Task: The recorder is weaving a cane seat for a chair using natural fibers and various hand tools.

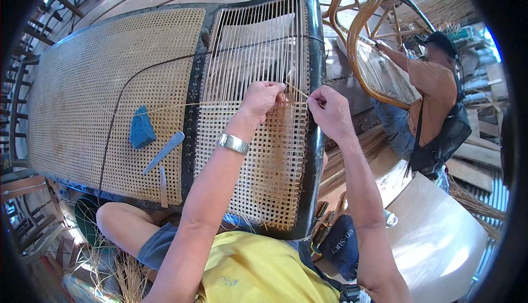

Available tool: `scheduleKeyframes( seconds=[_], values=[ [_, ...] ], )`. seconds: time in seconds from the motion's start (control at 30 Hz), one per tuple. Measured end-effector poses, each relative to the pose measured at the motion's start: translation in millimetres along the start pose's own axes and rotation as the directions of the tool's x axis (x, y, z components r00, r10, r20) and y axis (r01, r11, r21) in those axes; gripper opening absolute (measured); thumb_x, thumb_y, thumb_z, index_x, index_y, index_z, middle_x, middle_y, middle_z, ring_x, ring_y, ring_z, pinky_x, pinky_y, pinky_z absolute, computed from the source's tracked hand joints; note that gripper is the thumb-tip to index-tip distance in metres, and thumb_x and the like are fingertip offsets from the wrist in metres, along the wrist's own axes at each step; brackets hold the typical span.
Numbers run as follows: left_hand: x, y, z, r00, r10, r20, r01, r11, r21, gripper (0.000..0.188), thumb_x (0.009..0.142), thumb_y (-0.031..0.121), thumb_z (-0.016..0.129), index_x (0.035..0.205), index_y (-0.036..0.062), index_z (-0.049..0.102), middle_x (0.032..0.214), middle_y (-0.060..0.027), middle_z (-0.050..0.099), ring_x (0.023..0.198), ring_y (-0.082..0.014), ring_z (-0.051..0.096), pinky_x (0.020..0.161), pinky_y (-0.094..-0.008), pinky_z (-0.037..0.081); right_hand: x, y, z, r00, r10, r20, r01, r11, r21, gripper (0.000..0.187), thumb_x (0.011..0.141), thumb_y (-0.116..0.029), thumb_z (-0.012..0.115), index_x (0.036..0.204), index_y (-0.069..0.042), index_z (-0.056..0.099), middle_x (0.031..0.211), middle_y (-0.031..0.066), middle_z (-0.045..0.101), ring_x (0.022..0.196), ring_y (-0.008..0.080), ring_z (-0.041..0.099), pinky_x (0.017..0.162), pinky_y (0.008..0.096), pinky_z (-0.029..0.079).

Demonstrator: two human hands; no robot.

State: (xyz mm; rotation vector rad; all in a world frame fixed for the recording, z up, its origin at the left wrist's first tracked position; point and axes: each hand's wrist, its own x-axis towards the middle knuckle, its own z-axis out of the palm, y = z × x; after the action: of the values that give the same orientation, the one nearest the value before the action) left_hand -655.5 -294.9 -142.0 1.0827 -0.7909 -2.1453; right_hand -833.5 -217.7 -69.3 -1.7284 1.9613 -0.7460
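Note:
A dark frame lies across my lap, its right-hand panel woven in cane at the near half and strung only with lengthwise strands at the far half. At the border between the two, my left hand is closed in a pinch on a thin cane strand. My right hand pinches the same strand by the frame's right edge. A long strand also trails left from the weave. On the finished left panel rest a blue sponge, a blue flat tool and a pale pointed stick.
A black cord curves over both panels. To the right, another person works at a curved rattan chair frame. Beside my right forearm are a navy bag and a pale board. Loose cane strands lie at lower left.

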Motion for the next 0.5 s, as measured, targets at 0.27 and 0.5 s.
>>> scheduleKeyframes(
  seconds=[0.27, 0.5],
  values=[
    [-7, -4, 15, 0.902, 0.413, -0.127, -0.200, 0.660, 0.724, 0.021, 0.094, 0.016, 0.063, 0.093, 0.0002, 0.077, 0.076, -0.0181, 0.074, 0.070, -0.0242, 0.073, 0.067, -0.0355, 0.057, 7, 3, 2, 0.998, -0.049, -0.025, 0.048, 0.998, -0.033, 0.012, 0.090, -0.008, 0.071, 0.094, 0.002, 0.066, 0.082, 0.0138, 0.068, 0.074, 0.0223, 0.067, 0.072, 0.0342, 0.054],
    [7, -11, 3, 0.892, 0.427, -0.149, -0.177, 0.632, 0.755, 0.023, 0.097, 0.019, 0.064, 0.095, -0.0015, 0.075, 0.072, -0.0078, 0.074, 0.062, -0.0127, 0.068, 0.061, -0.0287, 0.053, 7, 0, 3, 0.999, -0.044, -0.014, 0.043, 0.997, -0.057, 0.012, 0.090, -0.007, 0.070, 0.094, 0.003, 0.066, 0.084, 0.0145, 0.069, 0.076, 0.0231, 0.068, 0.072, 0.0351, 0.054]
  ],
)
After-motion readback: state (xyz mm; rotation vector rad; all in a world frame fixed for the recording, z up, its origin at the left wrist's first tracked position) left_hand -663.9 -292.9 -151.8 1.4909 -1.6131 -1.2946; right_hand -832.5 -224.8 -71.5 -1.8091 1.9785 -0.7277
